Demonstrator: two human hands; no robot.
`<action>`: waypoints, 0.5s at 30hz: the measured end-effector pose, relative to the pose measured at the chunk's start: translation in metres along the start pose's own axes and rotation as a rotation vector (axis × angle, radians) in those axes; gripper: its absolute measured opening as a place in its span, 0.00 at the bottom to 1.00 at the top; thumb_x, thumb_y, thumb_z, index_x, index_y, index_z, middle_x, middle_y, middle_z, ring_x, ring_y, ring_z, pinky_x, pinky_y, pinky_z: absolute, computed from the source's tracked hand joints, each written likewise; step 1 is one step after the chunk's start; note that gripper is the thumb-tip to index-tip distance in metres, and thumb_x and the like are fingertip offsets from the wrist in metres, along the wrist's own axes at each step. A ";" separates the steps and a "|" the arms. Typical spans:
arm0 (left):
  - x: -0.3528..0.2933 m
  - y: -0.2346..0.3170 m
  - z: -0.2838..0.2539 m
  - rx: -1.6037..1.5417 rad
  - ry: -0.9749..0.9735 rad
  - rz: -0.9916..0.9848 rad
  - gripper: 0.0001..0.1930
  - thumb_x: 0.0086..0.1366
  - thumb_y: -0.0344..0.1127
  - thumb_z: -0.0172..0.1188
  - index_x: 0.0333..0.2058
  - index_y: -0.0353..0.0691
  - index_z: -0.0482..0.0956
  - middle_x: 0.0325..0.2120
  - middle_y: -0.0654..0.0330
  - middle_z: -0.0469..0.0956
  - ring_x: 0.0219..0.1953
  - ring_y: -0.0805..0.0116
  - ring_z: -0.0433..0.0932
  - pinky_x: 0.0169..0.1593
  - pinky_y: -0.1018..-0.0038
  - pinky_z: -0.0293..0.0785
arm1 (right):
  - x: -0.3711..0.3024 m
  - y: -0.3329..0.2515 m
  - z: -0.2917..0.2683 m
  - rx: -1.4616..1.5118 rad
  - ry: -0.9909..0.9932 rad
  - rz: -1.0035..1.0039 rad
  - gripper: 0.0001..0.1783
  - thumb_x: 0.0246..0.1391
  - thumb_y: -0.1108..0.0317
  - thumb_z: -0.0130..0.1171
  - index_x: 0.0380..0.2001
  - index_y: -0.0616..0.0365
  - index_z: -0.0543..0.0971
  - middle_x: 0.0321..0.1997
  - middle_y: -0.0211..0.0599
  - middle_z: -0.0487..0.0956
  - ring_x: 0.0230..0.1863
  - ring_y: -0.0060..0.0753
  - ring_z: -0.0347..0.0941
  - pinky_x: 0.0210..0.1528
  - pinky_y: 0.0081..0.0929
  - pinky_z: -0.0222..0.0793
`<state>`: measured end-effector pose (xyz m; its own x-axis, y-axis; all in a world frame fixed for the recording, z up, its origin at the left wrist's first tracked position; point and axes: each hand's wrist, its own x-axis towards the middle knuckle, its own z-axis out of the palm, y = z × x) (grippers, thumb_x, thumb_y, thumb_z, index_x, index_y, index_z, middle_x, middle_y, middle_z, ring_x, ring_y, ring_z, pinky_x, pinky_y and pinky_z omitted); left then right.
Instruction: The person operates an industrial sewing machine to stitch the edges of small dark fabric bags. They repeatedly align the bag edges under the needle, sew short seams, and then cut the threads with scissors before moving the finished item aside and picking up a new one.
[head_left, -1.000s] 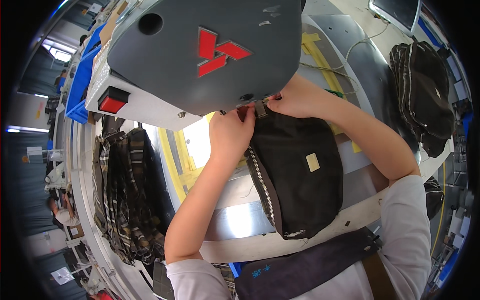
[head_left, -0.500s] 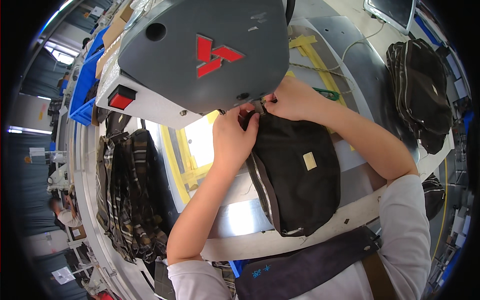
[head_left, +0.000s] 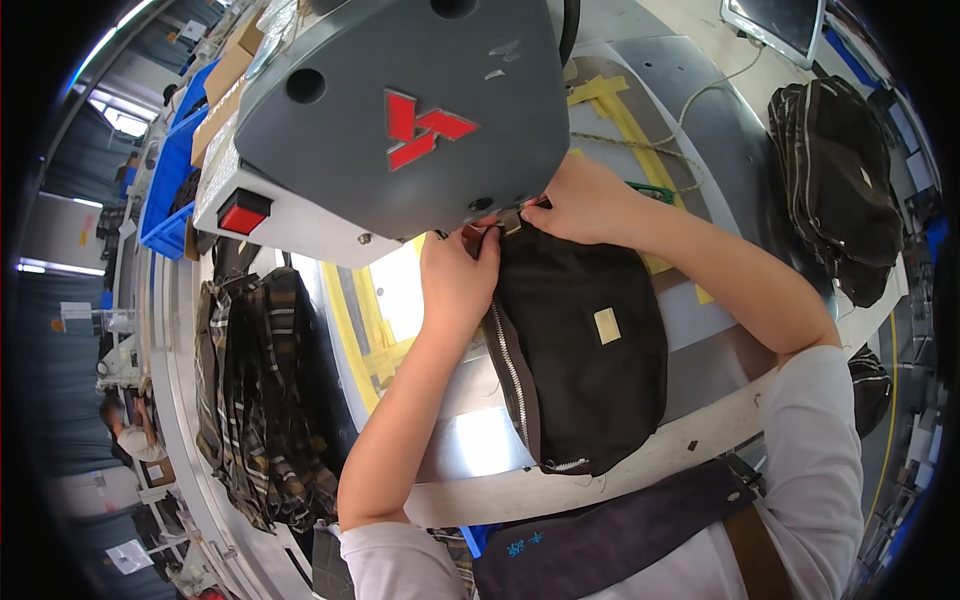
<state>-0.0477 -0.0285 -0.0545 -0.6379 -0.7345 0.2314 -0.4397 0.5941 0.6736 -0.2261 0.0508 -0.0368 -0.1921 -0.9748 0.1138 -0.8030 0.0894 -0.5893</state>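
A dark brown fabric pouch (head_left: 580, 390) with a metal zipper down its left side and a small pale label lies in front of the sewing machine's grey head (head_left: 320, 140). With thumb and fingers closed, my left hand (head_left: 457, 285) pinches the pouch's far left corner. On the far edge, to the right of the machine's front, my right hand (head_left: 590, 203) grips the fabric too. Between the hands a small metal part (head_left: 511, 222) shows at the pouch's edge. The machine head hides some of the fingertips and whatever lies under it.
Plaid fabric pieces (head_left: 260, 400) are heaped on the left. Several dark zippered pouches (head_left: 840, 190) lie stacked at the right. Green-handled snips (head_left: 652, 191) rest beyond my right wrist. Yellow tape (head_left: 380, 340) marks the plate, and a blue bin (head_left: 170, 180) stands at the far left.
The pouch and my left hand have shifted slightly left. Both hands keep their hold at the far edge. The whole view has also moved a little.
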 end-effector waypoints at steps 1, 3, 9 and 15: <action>-0.001 -0.002 0.001 0.032 0.035 0.037 0.07 0.60 0.29 0.60 0.36 0.34 0.79 0.23 0.61 0.77 0.24 0.75 0.72 0.31 0.76 0.69 | 0.000 0.001 0.001 -0.020 0.007 -0.015 0.11 0.47 0.62 0.60 0.28 0.58 0.80 0.27 0.43 0.80 0.35 0.47 0.78 0.37 0.40 0.73; 0.002 -0.003 -0.002 -0.033 -0.002 0.146 0.06 0.60 0.30 0.60 0.35 0.34 0.80 0.23 0.60 0.78 0.24 0.74 0.74 0.31 0.76 0.70 | 0.001 0.008 0.005 -0.020 0.016 -0.054 0.11 0.47 0.62 0.60 0.29 0.58 0.80 0.27 0.43 0.80 0.35 0.47 0.78 0.38 0.41 0.73; 0.004 0.005 -0.006 -0.009 -0.057 -0.051 0.11 0.61 0.38 0.63 0.33 0.33 0.82 0.21 0.56 0.80 0.23 0.67 0.78 0.32 0.73 0.72 | -0.005 0.010 0.008 0.016 0.081 -0.096 0.10 0.48 0.63 0.59 0.28 0.59 0.79 0.26 0.44 0.79 0.35 0.48 0.77 0.37 0.41 0.72; 0.007 0.002 0.002 0.159 -0.035 -0.113 0.18 0.61 0.45 0.63 0.31 0.31 0.83 0.19 0.55 0.81 0.23 0.64 0.80 0.33 0.71 0.73 | -0.006 0.005 0.004 0.061 0.035 -0.065 0.10 0.48 0.65 0.59 0.28 0.61 0.77 0.27 0.46 0.79 0.34 0.50 0.76 0.37 0.42 0.70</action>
<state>-0.0538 -0.0319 -0.0529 -0.5997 -0.7890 0.1340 -0.6021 0.5551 0.5738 -0.2269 0.0568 -0.0436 -0.1613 -0.9703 0.1802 -0.7789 0.0130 -0.6271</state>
